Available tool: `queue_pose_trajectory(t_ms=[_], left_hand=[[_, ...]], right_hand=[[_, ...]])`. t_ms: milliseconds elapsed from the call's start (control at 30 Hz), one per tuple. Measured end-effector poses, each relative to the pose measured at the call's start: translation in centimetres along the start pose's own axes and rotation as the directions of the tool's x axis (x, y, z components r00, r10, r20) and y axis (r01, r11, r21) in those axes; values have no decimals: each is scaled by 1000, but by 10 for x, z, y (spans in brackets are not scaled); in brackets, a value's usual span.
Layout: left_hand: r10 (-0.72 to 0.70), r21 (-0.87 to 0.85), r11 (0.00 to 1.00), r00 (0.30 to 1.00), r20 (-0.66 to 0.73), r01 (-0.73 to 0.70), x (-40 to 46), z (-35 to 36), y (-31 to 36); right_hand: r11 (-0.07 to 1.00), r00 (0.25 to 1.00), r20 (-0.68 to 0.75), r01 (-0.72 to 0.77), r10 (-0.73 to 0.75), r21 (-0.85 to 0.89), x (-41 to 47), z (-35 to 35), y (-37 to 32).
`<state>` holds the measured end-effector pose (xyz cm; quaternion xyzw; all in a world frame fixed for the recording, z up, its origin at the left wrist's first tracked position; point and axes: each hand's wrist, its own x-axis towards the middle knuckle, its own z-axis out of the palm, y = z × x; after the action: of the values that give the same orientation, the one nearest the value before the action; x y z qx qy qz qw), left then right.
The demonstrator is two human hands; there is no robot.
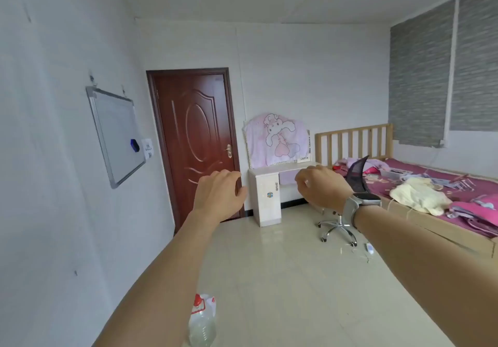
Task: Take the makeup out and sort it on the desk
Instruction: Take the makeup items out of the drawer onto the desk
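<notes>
- Hands first: my left hand (219, 193) and right hand (322, 186) are both raised at arm's length in front of me, fingers loosely curled, neither one closed on anything
- I judge they are up like this only because I am facing the far end of the room and have nothing to carry yet; the task has not really begun
- The desk (272, 170), a small white one with a cabinet door on its left side, stands against the far wall between the brown door (195, 142) and the wooden bed (404, 185), well apart from me
- Its top looks bare from here, which suits sorting, and a pink cartoon cloth (276, 139) is draped over whatever stands at the back of it, perhaps a mirror
- Makeup itself I cannot pick out; it may be inside the cabinet or among the clutter on the bed, but at this range everything there is too small and blurred to say
- The swivel chair (339, 225) sits by the desk, partly hidden behind my right wrist and its watch (361, 204), so I would need to step round it
- A plastic bottle (202, 322) stands on the floor just beside my left forearm, easy to kick as I walk forward
</notes>
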<state>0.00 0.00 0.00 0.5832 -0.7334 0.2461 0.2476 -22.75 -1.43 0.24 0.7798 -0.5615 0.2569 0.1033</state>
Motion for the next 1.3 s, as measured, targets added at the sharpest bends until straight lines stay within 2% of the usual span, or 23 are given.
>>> queue_pose_trajectory(t_ms=[200, 400, 600, 933, 1133, 1300], left_hand=[[-51, -46, 997, 992, 119, 56, 13, 93, 4], [-99, -123, 984, 970, 222, 128, 63, 209, 15], [-257, -283, 902, 931, 258, 327, 146, 316, 39], [-198, -247, 913, 882, 427, 325, 275, 515, 39], [-164, -207, 940, 889, 428, 272, 374, 648, 4], [-145, -138, 961, 859, 492, 241, 474, 745, -33]], right_hand=[[994, 992, 92, -91, 85, 57, 26, 85, 38], [988, 979, 177, -117, 99, 96, 87, 173, 108], [973, 967, 230, -151, 109, 175, 169, 241, 195], [969, 921, 378, -169, 91, 178, 308, 390, 315], [975, 914, 391, -173, 106, 141, 429, 498, 378], [978, 893, 430, -187, 129, 95, 539, 564, 430]])
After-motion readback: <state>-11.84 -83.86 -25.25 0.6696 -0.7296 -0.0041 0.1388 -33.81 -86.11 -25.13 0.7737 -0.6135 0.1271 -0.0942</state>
